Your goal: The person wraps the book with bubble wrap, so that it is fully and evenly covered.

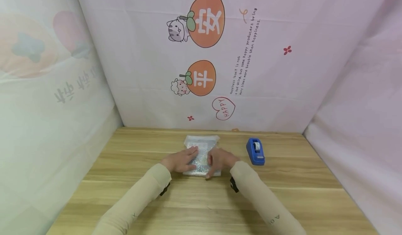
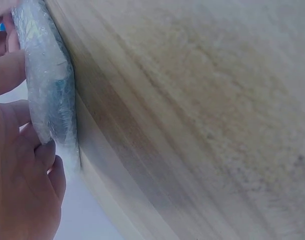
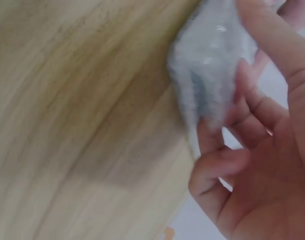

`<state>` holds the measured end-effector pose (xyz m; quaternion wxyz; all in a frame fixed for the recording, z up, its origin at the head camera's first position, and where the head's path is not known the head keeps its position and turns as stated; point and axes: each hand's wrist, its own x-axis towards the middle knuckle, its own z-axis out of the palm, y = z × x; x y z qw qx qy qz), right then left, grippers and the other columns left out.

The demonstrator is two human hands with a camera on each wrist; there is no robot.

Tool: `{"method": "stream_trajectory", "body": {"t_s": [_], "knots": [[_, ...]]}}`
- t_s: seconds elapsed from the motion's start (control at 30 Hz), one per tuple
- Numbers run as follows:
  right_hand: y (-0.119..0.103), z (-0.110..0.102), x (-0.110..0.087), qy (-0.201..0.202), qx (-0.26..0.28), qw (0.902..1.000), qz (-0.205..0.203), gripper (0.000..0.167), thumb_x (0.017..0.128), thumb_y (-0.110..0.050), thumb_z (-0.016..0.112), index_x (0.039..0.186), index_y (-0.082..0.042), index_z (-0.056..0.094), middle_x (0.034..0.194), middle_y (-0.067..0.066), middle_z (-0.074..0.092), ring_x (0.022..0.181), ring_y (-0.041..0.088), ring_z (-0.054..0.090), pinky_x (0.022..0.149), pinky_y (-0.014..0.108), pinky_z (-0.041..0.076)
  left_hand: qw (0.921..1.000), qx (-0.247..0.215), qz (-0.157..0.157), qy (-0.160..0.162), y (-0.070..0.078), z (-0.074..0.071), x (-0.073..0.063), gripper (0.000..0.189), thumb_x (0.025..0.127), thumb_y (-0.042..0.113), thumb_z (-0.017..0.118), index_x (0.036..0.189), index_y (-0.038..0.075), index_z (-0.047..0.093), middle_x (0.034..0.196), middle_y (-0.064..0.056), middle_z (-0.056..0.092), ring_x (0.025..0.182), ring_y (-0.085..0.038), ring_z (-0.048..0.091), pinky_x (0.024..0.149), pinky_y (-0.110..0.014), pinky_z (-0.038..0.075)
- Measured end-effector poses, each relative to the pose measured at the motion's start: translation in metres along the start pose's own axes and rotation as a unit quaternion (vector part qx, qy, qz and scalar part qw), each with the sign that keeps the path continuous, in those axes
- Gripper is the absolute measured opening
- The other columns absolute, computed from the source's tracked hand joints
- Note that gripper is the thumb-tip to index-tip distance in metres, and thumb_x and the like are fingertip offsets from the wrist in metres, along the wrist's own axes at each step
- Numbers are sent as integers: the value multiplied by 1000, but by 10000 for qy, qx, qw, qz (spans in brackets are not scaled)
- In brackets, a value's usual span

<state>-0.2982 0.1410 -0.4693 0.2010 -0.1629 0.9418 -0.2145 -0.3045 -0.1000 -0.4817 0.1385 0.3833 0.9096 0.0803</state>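
A flat package in clear bubble wrap [image 1: 201, 141] lies on the wooden table in front of me, a bluish item showing dimly through the layers. My left hand [image 1: 181, 160] rests on its left part with the fingers stretched across the top. At the right side, my right hand [image 1: 219, 161] has curled fingers gripping the wrap, while its thumb reaches toward the near edge. In the left wrist view the bubble wrap [image 2: 52, 80] bulges up beside the fingers. The right wrist view shows curled fingers [image 3: 212, 137] against the package's edge. What exactly is inside cannot be told.
A blue tape dispenser [image 1: 255, 152] with a roll of tape stands on the table to the right of the package. Behind the wooden table [image 1: 201, 207] hangs a white printed cloth [image 1: 150, 88], and pale cloth walls rise at both sides.
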Motion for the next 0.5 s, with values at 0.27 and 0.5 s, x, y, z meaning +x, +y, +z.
{"method": "stream_trajectory", "body": {"t_s": [0.27, 0.5], "knots": [[4, -16, -20, -219, -17, 9951, -960, 40, 72, -26, 100, 96, -13, 71, 95, 0, 69, 86, 12, 62, 78, 29, 57, 10000, 22, -56, -18, -1, -5, -3, 75, 111, 43, 47, 166, -1, 23, 178, -18, 15, 166, -35, 17, 135, -48, 21], [8, -34, -37, -31, -126, 9935, -1131, 33, 91, -25, 85, 116, -7, 73, 119, 7, 74, 113, 24, 68, 102, 47, 58, 9996, -261, 25, 90, -5, -8, -6, 77, 110, 43, 51, 166, -2, 23, 177, -20, 15, 165, -38, 17, 135, -52, 20]]}}
